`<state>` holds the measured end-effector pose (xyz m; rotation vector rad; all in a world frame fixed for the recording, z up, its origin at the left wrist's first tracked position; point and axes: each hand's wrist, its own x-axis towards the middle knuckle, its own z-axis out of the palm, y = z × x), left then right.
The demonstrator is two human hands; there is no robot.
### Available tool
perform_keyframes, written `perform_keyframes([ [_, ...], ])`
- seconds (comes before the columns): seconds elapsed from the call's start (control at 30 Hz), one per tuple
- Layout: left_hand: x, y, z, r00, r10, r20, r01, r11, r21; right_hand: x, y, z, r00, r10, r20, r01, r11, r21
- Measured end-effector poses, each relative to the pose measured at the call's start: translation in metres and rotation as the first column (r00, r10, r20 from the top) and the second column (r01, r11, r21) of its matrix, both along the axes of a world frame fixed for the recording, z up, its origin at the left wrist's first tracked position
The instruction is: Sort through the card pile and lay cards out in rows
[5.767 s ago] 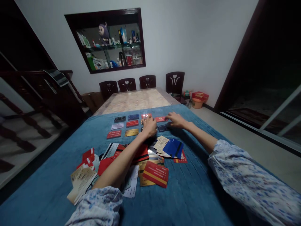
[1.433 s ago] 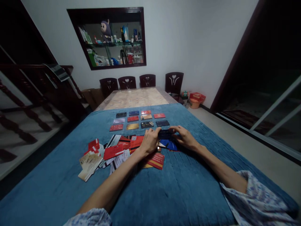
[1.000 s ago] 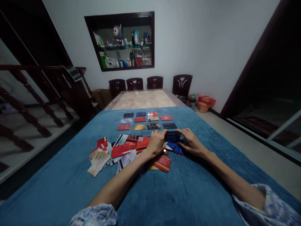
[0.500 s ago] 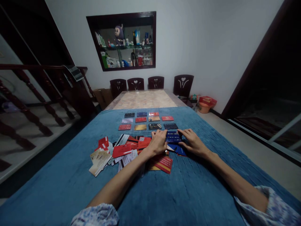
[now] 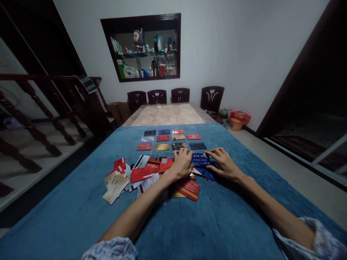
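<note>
Between my hands lies a dark blue card (image 5: 200, 159) with light printing, seemingly on top of others. My left hand (image 5: 183, 163) grips its left side with curled fingers, partly hiding the cards beneath. At its right edge, my right hand (image 5: 222, 165) pinches it between thumb and fingers. Just below are more blue cards (image 5: 207, 174), overlapping one another. A loose heap of red cards (image 5: 141, 174), white and striped cards spreads to the left, running under my left forearm. Red-and-gold cards (image 5: 191, 189) stick out nearer to me.
Beyond my hands, several cards lie in rows, among them a gold card (image 5: 162, 147) and a black card (image 5: 197, 146). Blue cloth (image 5: 225, 220) covers the near table; the far end shows a bare marbled top (image 5: 168, 113). Chairs (image 5: 212, 98) stand behind.
Both hands keep nearly the same place around the blue card. The whole view has shifted very slightly, and the right forearm has moved a little to the right.
</note>
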<state>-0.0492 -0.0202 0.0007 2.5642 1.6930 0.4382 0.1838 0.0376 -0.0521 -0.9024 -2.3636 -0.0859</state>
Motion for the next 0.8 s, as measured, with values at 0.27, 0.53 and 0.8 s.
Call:
perform_keyframes([
  [0.27,-0.004,0.003,0.003,1.0,0.002,-0.02,-0.002,1.0,-0.024,-0.004,0.006,0.0,0.999,0.038,0.024,-0.037,0.999,-0.037],
  [0.53,-0.014,0.006,0.004,0.997,0.018,-0.071,-0.02,0.999,-0.03,-0.015,0.013,0.012,0.994,0.069,0.084,-0.061,0.993,-0.097],
  [0.8,-0.035,0.009,0.012,0.994,0.037,-0.102,-0.045,0.996,-0.075,-0.04,0.024,0.022,0.986,0.1,0.135,-0.081,0.987,-0.14],
])
